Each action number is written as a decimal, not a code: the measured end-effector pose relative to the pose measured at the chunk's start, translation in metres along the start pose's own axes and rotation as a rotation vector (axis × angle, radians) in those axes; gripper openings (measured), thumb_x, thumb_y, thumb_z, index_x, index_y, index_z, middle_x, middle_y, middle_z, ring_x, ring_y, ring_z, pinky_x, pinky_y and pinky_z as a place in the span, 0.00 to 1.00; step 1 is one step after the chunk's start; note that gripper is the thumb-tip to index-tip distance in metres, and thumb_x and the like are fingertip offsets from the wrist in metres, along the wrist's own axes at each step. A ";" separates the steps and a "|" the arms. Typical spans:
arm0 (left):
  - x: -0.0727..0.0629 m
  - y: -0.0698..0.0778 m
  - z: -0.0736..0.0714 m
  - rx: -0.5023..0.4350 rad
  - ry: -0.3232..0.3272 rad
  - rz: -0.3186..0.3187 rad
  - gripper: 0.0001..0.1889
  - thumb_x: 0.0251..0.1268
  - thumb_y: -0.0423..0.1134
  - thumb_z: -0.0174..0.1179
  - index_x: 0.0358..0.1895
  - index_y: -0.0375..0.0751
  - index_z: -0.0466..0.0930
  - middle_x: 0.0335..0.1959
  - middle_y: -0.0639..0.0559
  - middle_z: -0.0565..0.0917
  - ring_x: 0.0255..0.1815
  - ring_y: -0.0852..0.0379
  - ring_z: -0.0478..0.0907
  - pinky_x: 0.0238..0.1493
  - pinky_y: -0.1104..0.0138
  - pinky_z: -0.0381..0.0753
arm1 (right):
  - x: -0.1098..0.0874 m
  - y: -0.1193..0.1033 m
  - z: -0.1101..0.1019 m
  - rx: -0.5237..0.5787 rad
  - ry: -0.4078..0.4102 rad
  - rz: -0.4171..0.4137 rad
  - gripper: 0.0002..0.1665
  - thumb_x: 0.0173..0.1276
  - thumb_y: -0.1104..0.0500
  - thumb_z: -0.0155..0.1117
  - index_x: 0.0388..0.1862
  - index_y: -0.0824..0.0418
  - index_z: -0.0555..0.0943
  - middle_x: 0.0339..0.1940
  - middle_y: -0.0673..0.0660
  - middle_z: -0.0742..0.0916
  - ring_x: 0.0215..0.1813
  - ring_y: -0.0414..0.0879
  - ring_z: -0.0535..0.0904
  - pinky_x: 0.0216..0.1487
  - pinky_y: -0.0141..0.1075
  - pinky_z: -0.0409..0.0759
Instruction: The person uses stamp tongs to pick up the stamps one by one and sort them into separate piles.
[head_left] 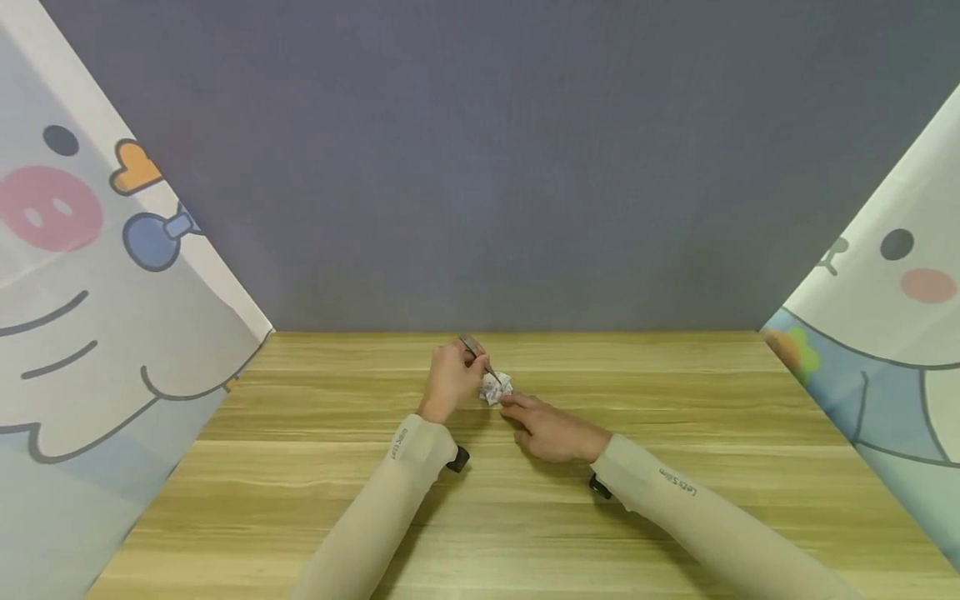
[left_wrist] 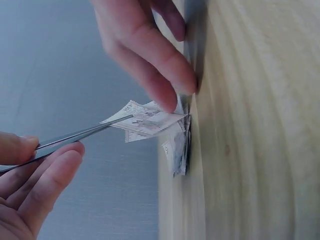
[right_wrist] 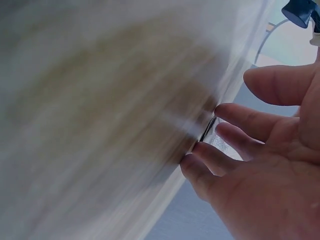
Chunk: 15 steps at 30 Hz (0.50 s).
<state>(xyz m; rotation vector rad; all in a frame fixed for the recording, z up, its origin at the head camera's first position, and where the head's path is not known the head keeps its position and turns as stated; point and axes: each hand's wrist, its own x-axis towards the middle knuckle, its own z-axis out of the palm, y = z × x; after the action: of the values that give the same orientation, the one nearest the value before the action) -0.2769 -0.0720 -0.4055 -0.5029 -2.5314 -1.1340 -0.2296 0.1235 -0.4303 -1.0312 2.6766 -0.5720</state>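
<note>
My left hand (head_left: 452, 379) pinches a pair of metal tweezers (left_wrist: 82, 134) between thumb and fingers. The tweezers' tips lie over the top piece of a small pile of white printed paper packets (left_wrist: 150, 122) with zigzag edges; whether they grip it, I cannot tell. That upper packet stands tilted off the others in the left wrist view. My right hand (head_left: 553, 431) reaches in from the right, its fingers loosely extended. Its fingertips (right_wrist: 192, 167) rest on the table beside the pile, and one appears to touch the packets. In the right wrist view the pile is mostly hidden behind the fingers.
The wood-grain table (head_left: 660, 392) spreads out around both hands. A plain grey panel (head_left: 480, 167) rises along its back edge. Cartoon-printed sheets, a left one (head_left: 82, 308) and a right one (head_left: 892, 350), border the sides.
</note>
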 end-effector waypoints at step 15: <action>0.003 -0.006 0.003 -0.046 -0.015 -0.083 0.03 0.65 0.33 0.60 0.33 0.39 0.80 0.23 0.52 0.82 0.17 0.63 0.75 0.16 0.70 0.75 | 0.010 0.007 -0.007 -0.041 0.055 0.024 0.23 0.74 0.66 0.47 0.66 0.69 0.68 0.69 0.62 0.68 0.69 0.56 0.61 0.67 0.47 0.61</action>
<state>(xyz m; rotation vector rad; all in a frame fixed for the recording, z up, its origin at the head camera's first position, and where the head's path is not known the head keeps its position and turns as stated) -0.2828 -0.0728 -0.4106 -0.4223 -2.5661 -1.2248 -0.2436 0.1228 -0.4276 -1.0072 2.7554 -0.5506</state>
